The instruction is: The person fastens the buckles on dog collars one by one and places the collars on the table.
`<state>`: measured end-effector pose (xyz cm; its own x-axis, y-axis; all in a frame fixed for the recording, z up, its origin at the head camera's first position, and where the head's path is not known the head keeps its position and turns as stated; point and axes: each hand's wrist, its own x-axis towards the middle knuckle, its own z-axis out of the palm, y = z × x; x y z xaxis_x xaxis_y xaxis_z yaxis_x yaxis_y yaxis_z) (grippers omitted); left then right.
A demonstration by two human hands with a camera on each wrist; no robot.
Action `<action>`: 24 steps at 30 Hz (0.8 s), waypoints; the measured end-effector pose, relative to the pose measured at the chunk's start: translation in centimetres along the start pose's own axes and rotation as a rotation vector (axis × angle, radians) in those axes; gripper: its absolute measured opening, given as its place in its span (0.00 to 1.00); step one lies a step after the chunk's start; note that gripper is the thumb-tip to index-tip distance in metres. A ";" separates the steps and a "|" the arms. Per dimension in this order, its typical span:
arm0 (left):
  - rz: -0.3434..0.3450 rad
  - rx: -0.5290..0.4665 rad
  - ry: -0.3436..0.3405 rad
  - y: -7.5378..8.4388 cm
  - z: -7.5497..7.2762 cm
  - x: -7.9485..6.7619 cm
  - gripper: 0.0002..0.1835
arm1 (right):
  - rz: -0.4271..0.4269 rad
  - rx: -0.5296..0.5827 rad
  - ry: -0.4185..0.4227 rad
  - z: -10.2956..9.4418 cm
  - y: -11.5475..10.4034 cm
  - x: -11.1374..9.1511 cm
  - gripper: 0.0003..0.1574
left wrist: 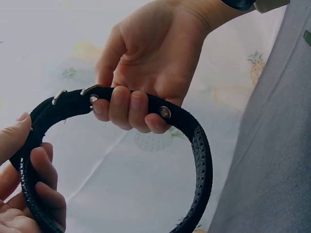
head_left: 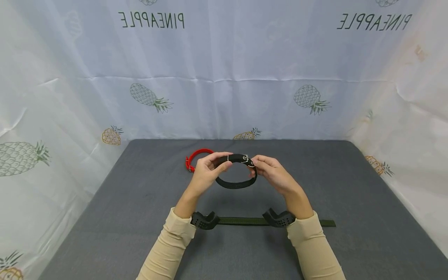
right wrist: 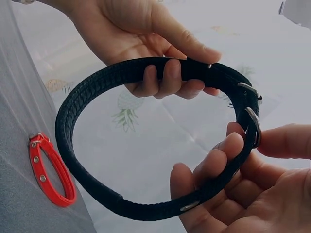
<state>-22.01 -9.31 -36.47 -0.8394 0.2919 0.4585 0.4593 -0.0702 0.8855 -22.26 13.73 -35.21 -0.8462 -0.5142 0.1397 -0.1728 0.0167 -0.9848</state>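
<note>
One crosswise black collar [head_left: 236, 185], buckle [head_left: 245, 158] rightward

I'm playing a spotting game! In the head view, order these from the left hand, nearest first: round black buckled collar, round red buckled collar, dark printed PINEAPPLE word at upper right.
1. Black collar: held in the left hand.
2. Red collar: just behind that hand.
3. PINEAPPLE word: upper right, farthest.

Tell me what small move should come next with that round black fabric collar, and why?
Probably the right hand should gently tug the black fabric collar beside its silver metal buckle, to check it is secure: that hand pinches the collar there, while the left hand grips it across the buckle and could steady it.
</note>
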 end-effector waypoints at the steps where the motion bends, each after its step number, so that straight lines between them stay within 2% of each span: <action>1: -0.004 0.001 -0.007 0.0 -0.1 0.0 0.22 | -0.002 -0.001 0.000 0.0 0.0 0.0 0.16; 9: -0.076 0.047 -0.061 0.1 -0.4 0.1 0.21 | -0.010 -0.021 0.010 0.0 0.1 0.0 0.14; 14: -0.120 0.089 -0.056 0.2 -0.8 0.1 0.21 | -0.026 -0.037 0.029 0.0 0.3 0.1 0.14; 24: -0.061 0.085 0.030 0.1 -2.0 0.2 0.17 | -0.041 -0.062 0.073 -0.2 0.6 0.2 0.14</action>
<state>-22.68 -11.19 -36.16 -0.8743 0.2640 0.4074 0.4292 0.0284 0.9027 -22.67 13.80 -35.78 -0.8719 -0.4516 0.1890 -0.2370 0.0516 -0.9701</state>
